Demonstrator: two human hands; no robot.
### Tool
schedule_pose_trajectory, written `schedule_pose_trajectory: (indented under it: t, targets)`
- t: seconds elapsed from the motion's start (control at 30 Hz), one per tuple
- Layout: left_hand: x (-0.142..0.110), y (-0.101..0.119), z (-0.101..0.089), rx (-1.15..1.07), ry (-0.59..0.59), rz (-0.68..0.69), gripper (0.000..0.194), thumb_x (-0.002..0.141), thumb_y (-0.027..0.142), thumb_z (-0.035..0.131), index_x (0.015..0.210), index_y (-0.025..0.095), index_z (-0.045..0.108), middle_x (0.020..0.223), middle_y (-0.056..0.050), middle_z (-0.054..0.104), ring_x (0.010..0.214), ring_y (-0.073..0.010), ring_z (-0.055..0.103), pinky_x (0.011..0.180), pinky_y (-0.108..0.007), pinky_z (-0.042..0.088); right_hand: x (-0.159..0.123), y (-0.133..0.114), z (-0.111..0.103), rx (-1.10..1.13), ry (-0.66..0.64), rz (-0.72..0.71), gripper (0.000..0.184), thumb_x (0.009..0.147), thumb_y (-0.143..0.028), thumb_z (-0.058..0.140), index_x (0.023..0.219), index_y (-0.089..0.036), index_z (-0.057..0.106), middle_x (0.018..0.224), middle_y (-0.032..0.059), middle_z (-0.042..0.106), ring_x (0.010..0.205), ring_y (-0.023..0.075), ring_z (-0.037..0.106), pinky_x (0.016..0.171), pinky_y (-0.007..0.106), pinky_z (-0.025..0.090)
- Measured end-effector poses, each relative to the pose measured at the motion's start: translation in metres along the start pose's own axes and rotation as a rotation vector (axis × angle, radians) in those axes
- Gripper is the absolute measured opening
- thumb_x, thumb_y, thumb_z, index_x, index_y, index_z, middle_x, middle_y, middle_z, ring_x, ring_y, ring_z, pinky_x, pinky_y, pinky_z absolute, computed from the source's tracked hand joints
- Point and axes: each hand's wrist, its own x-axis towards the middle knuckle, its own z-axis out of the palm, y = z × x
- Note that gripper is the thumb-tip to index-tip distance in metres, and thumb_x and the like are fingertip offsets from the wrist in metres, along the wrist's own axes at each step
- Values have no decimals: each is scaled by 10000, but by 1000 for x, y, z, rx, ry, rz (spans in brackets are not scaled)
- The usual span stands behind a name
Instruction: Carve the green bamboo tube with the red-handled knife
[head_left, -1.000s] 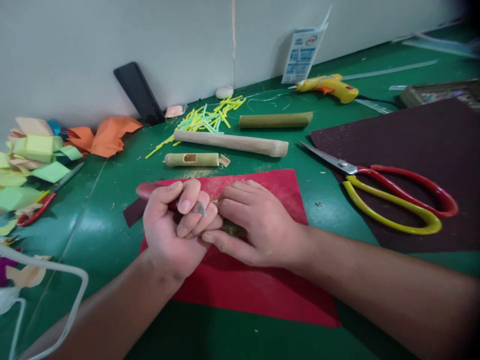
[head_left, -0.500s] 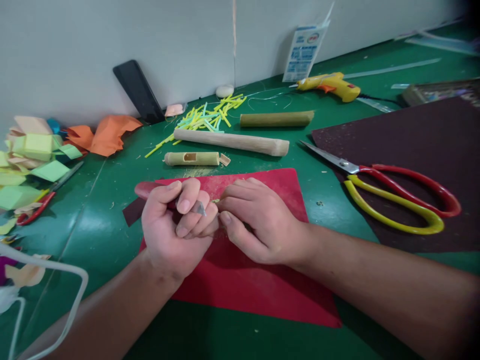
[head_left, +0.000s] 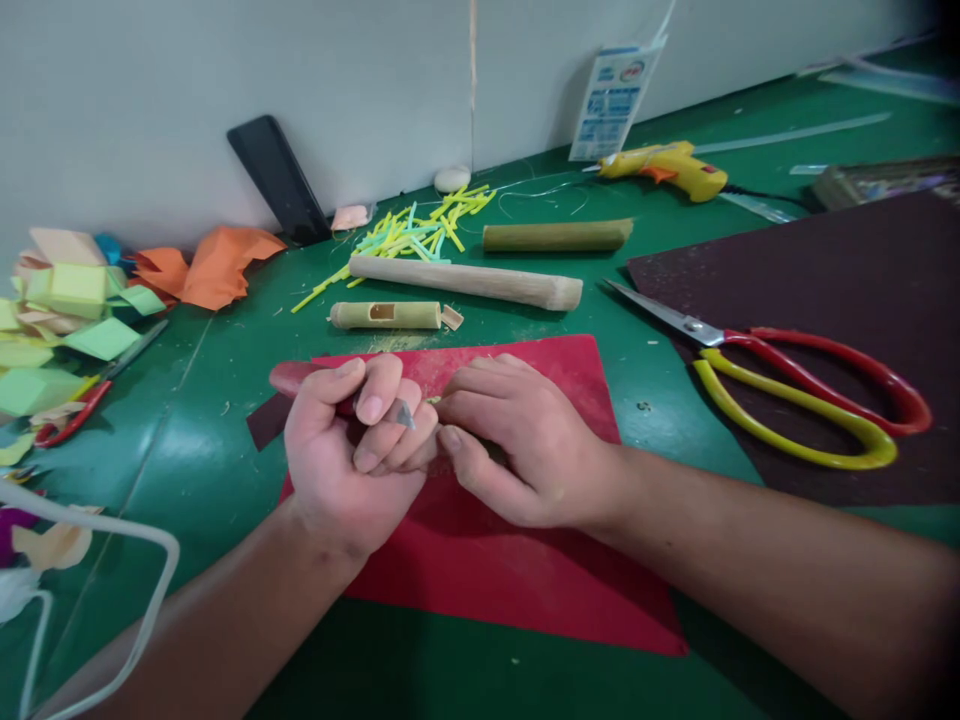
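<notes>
My left hand (head_left: 352, 440) is wrapped round a red-handled knife (head_left: 294, 376). Its rounded handle end sticks out at the left, and the pointed metal blade tip shows between my fingers. My right hand (head_left: 525, 440) is curled palm down, its fingertips meeting the left fingers; whatever it grips is hidden beneath it. Both hands rest over a red sheet (head_left: 525, 590), which has pale dust on it. Just beyond lies a short bamboo piece (head_left: 412, 316) with a rectangular notch, and a small bamboo chip (head_left: 452, 318) touches its right end.
Farther back lie a longer bamboo stick (head_left: 465, 281), a green bamboo tube (head_left: 555, 237) and yellow-green strips (head_left: 405, 238). At right are scissors (head_left: 701, 330) on a dark sheet (head_left: 787, 260) and a glue gun (head_left: 675, 172). Folded papers (head_left: 75, 300) and a leaning phone (head_left: 277, 180) stand left.
The view has shifted very slightly. Both hands keep nearly the same pose and grip, and nothing on the table has visibly moved.
</notes>
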Motion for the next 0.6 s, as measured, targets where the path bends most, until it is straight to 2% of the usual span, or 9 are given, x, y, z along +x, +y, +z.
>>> schedule_pose_trajectory:
  t: [0.13, 0.37, 0.6]
  targets:
    - [0, -1, -2, 15, -14, 23, 378, 904, 273, 436, 543, 181, 379, 376, 41, 158, 400, -88, 177, 418, -245, 219, 1, 0, 1, 19, -1, 12, 346, 956, -318, 478, 716, -143, 655, 663, 38, 595, 647, 147, 509, 611, 317, 339]
    - [2, -1, -3, 54, -10, 31, 389, 921, 263, 420, 541, 182, 418, 373, 44, 155, 389, -90, 176, 405, -232, 242, 1, 1, 3, 0, 25, -10, 299, 886, -192, 455, 656, -127, 635, 642, 50, 585, 627, 143, 489, 597, 322, 336]
    - [2, -4, -3, 83, -10, 69, 412, 942, 271, 407, 540, 185, 407, 369, 46, 173, 384, -88, 181, 407, -222, 259, 1, 1, 3, 14, 21, -7, 337, 934, -295, 497, 674, -136, 643, 639, 40, 583, 627, 142, 501, 590, 317, 330]
